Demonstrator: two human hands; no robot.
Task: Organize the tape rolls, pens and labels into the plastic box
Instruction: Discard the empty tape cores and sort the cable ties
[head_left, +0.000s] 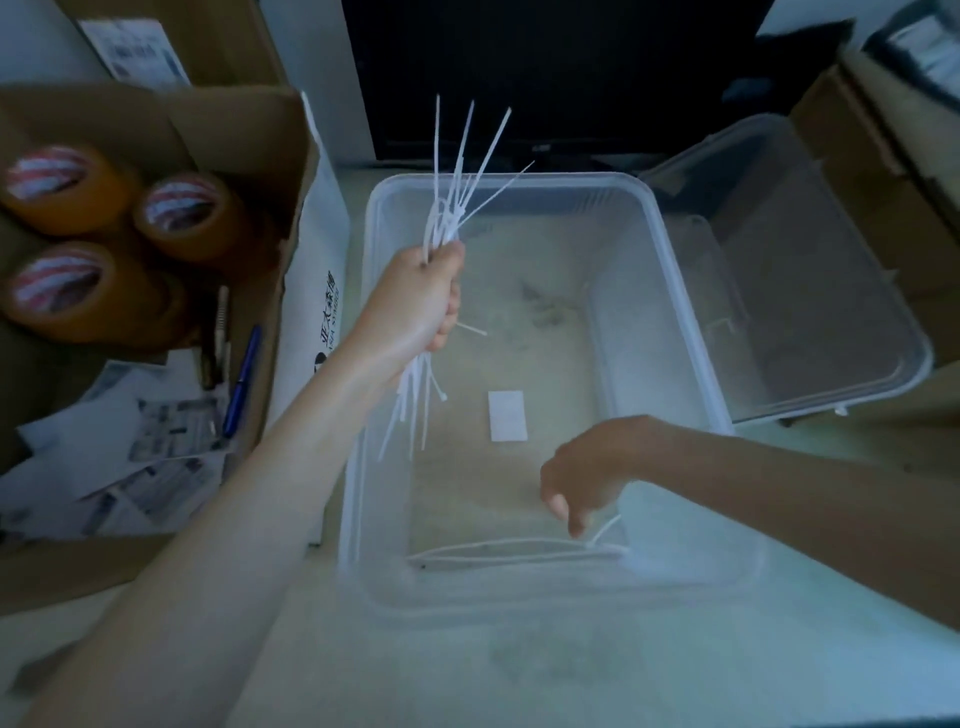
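White plastic ties (457, 171) fan out above and below your left hand (421, 301), which grips the bunch in a closed fist over the box (649, 208). Your right hand (587, 478) reaches down into the box's near end, fingers curled toward the few ties (514, 551) lying flat along the bottom; whether it pinches one yet, you cannot tell from here.

The box holds none of the task's items so far, only those loose ties and a small white slip (507, 415). The tape rolls (187, 218), the blue pen (242, 379) and the labels (156, 447) all sit in the carton (291, 171) to your left. The lid (810, 291) lies just beside the box on the right.

Risks, as a judgement: the bunch is splayed and held near its middle, so a slack grip could drop ties back into the box or onto the desk. The flat ties lie tight against the near wall, so your fingertips may slide over them. Leave any behind and they will tangle under the rolls.
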